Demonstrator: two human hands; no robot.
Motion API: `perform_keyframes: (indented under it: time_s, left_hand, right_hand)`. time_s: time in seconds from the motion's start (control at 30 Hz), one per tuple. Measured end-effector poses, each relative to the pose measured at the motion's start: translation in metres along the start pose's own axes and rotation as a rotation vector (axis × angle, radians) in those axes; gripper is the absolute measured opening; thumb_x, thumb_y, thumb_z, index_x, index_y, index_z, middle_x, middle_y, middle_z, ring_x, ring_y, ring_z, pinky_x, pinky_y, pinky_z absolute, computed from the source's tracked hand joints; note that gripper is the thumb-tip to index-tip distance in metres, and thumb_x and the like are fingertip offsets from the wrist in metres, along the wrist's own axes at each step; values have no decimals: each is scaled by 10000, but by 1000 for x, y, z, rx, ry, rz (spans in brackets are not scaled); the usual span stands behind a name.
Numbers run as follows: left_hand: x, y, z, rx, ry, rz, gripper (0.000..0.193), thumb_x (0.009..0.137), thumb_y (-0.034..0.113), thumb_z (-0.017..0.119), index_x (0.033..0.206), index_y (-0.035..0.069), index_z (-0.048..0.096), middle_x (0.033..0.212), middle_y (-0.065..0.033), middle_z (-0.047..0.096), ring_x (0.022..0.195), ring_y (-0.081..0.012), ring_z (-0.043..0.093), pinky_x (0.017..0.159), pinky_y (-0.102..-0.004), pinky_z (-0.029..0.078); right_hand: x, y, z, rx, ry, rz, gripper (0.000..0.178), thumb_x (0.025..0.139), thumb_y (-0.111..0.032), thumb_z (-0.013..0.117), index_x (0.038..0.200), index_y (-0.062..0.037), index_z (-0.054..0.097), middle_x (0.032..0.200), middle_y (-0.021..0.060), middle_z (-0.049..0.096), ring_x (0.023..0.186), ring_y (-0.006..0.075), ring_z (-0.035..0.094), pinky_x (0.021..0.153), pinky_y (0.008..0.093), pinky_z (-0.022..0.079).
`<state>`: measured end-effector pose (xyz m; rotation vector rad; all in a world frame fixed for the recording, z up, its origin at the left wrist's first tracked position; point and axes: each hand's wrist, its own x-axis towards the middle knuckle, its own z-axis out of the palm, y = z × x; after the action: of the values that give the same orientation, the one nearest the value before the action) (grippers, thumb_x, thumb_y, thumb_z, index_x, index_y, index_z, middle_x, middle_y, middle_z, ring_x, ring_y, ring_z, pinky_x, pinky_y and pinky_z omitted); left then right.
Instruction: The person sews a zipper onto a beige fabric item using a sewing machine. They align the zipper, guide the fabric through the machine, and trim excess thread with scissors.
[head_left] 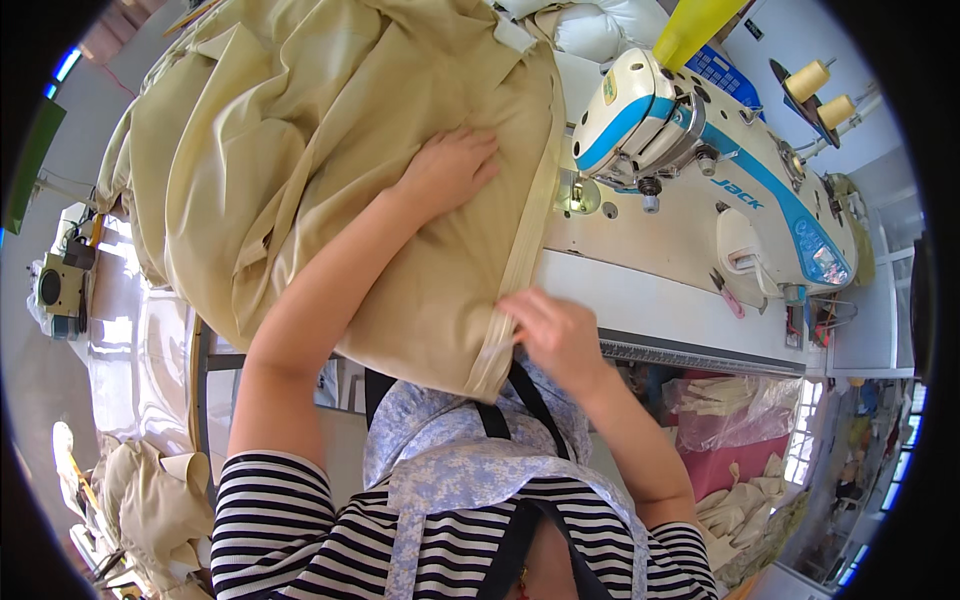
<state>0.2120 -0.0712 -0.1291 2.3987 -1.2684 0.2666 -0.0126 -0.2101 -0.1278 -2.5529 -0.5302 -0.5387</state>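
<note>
A large piece of beige cloth [330, 170] spreads in loose folds over the left of the sewing table and hangs over its front edge. A stitched band [520, 250] runs along its right side, beside the white and blue sewing machine [690, 140]. My left hand [452, 175] rests palm down on the cloth with its fingers stretched out. Closer to me, my right hand [558, 335] has thumb and fingers closed on the band near its lower end; it is slightly blurred. The needle area [580, 192] lies just right of the cloth's edge.
Pink-handled scissors [735, 303] lie on the table under the machine arm. Two thread cones [820, 95] stand at the far right. A blue basket [722, 75] sits behind the machine. More beige cloth lies in piles at the lower left [155, 500] and lower right [745, 515].
</note>
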Motion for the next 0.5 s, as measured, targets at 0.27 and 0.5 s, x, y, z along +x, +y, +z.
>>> perform_keyframes:
  time_s: [0.27,0.5]
  left_hand:
    - [-67,42,-33,-21,-206,-158,423,956,279,667,1332,87,637,1390,-77,625,1335,-317,536,1094,-425,447]
    - [-41,41,0,-193,-250,217,788,858,425,764,1537,180,447,1538,-84,489,1473,-307,367,1231,-479,281]
  right_hand:
    - [-54,-50,43,227,-224,-20,335,693,-106,755,1026,-96,724,992,22,669,769,217,688,661,345,566]
    - [-46,-45,1,534,-251,188,167,906,-128,616,1040,-61,691,1078,63,643,771,239,685,675,322,571]
